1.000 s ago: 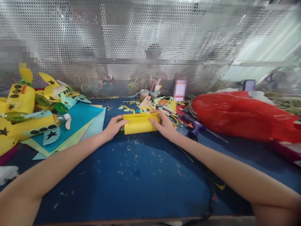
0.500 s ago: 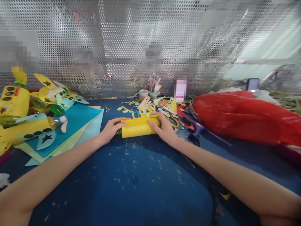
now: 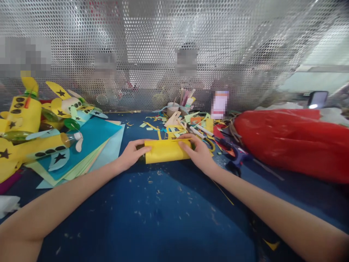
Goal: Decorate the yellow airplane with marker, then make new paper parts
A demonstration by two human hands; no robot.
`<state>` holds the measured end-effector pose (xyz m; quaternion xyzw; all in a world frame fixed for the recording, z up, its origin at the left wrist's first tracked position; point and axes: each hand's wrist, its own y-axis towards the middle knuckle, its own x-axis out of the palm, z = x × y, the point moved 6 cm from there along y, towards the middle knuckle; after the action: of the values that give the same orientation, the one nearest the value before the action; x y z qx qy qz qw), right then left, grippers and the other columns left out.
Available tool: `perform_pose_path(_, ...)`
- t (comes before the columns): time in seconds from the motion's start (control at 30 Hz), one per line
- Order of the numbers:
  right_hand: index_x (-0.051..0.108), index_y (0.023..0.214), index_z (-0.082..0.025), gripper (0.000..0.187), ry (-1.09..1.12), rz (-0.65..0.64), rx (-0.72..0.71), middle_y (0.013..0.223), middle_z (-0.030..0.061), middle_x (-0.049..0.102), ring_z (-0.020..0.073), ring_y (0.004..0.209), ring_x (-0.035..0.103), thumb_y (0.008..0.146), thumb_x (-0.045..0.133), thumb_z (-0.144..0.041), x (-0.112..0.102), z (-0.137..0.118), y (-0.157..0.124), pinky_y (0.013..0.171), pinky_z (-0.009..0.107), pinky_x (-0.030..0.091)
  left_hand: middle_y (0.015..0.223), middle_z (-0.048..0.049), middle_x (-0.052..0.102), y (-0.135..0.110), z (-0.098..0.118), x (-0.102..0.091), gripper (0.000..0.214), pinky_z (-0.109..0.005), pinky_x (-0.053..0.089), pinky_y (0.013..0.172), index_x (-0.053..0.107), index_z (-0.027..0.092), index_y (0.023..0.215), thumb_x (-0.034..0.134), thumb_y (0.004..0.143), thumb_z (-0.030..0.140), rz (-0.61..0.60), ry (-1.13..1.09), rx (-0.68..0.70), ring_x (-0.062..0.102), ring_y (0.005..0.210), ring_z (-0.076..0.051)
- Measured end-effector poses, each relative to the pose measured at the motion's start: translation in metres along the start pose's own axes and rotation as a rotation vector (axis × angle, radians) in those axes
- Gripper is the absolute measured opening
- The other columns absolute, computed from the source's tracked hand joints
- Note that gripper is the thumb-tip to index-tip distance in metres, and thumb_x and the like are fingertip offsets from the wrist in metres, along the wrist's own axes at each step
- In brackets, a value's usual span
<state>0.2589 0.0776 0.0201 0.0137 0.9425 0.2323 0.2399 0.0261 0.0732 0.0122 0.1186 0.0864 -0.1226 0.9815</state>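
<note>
A sheet of yellow paper [image 3: 166, 152] is wrapped around a bottle lying sideways over the blue table, its dark end peeking out at the left. My left hand [image 3: 130, 155] is closed on that end, thumb on the near side of the paper. At the other end, my right hand [image 3: 200, 154] grips with the thumb in front and fingers over the top, along the paper's upper edge. Just beyond it lies a yellow scissors handle [image 3: 211, 144]. Further right rests a purple and black tool [image 3: 241, 156] resembling a glue gun.
Paper scraps [image 3: 176, 122] and a cup [image 3: 173, 108] lie behind my hands. At left, yellow bottle airplanes [image 3: 45, 148] rest by coloured sheets [image 3: 100, 127]. A red plastic bag [image 3: 289, 142] bulges at right, a phone [image 3: 318, 99] behind it. Perforated silver sheeting [image 3: 152, 40] hangs across the back.
My view has swung slightly left, so everything sits further right in the picture. Both hands keep hold of the wrapped bottle; the paper's upper edge now shows more clearly by my right fingers.
</note>
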Motion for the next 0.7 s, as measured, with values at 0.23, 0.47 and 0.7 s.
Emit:
perform_pose_path(0.23, 0.068, 0.092, -0.023, 0.027, -0.008, -0.024, 0.050, 0.097, 0.0064, 0.072, 0.0251, 0.086, 0.066, 0.080, 0.063, -0.047, -0.0023, -0.0007, 0.0048, 0.078, 0.040, 0.052, 0.119, -0.0032, 0.071, -0.0001, 0.0067, 0.0009, 0.028, -0.042, 0.045, 0.103, 0.075, 0.024, 0.104, 0.063, 0.080, 0.030, 0.002, 0.038, -0.006, 0.061, 0.116, -0.026)
perform_pose_path(0.47, 0.070, 0.092, -0.024, 0.023, -0.035, -0.035, 0.023, 0.098, 0.0056, 0.074, 0.0258, 0.093, 0.067, 0.082, 0.062, -0.043, -0.0048, -0.0049, 0.0055, 0.083, 0.040, 0.052, 0.111, -0.0026, 0.074, 0.0014, 0.0087, 0.0004, 0.022, -0.040, 0.047, 0.102, 0.077, 0.025, 0.099, 0.062, 0.082, 0.028, 0.029, 0.080, 0.077, 0.064, 0.111, -0.023)
perform_pose_path(0.7, 0.069, 0.094, -0.024, 0.019, -0.048, -0.024, -0.012, 0.101, 0.0051, 0.073, 0.0236, 0.095, 0.067, 0.084, 0.061, -0.038, -0.0058, -0.0057, 0.0015, 0.088, 0.038, 0.050, 0.112, -0.0019, 0.074, -0.0009, 0.0091, 0.0012, 0.022, -0.037, 0.050, 0.100, 0.076, 0.026, 0.101, 0.062, 0.084, 0.023, 0.016, 0.121, 0.137, 0.066, 0.109, -0.020)
